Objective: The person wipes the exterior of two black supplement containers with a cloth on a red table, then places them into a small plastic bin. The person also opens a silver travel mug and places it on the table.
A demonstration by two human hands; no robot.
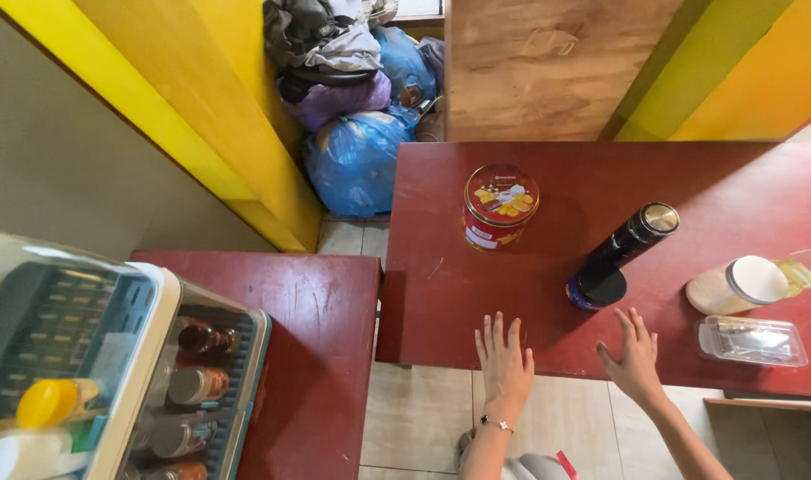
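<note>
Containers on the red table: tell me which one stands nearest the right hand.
The tall black flask with the silver cap, just beyond the right hand. The round biscuit tin and white-lidded jar sit farther off.

A lived-in home, likely a kitchen or dining corner. The red wooden table carries a round biscuit tin, a black flask and a lidded jar. Left of the table stands a plastic rack of condiment bottles; behind its far-left corner, stuffed bags pile against yellow walls.
</note>
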